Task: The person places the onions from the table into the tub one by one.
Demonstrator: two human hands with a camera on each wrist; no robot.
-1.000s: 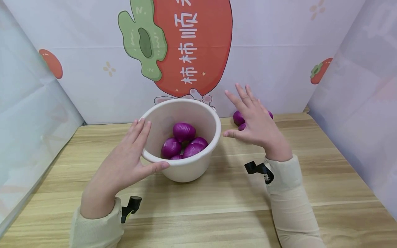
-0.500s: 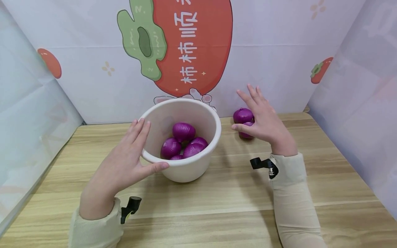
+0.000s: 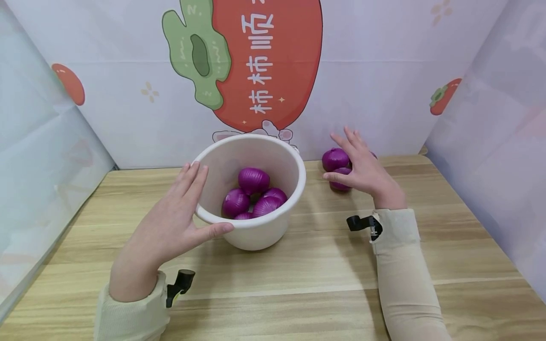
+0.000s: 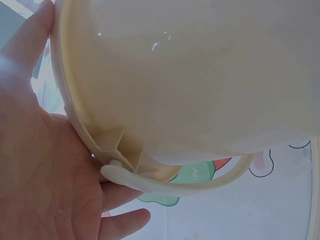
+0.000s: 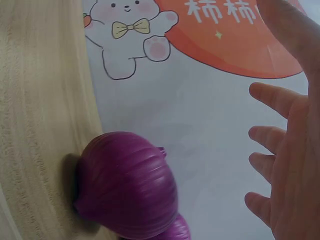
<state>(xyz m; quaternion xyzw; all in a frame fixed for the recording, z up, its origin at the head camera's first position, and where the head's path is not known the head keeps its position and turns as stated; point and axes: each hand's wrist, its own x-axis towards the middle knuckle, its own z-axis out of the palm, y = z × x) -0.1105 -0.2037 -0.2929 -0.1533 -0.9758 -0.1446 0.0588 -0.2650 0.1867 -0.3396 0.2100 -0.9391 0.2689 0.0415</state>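
Observation:
A white bucket (image 3: 258, 237) holds several purple onions (image 3: 253, 180). My left hand (image 3: 166, 232) rests against its left rim, fingers straight and thumb stretched along the front edge. The left wrist view shows the palm at the bucket's rim, near the pivot of the white handle (image 4: 175, 188). At the back right, my right hand (image 3: 368, 171) hovers above more onions on the table, fingers spread and holding nothing. Beside its thumb lie an onion (image 3: 335, 159) and a nearer onion (image 3: 341, 181); others are partly hidden behind the hand. In the right wrist view one onion (image 5: 130, 185) sits apart from the fingers.
The wooden table (image 3: 273, 303) ends at a white printed backdrop (image 3: 375, 85) close behind the bucket and loose onions. White sheets (image 3: 38, 142) stand along both sides. A black camera mount is on each wrist.
My right hand has moved right and then lower over the loose onions, uncovering two of them. The left hand and the bucket have stayed in place.

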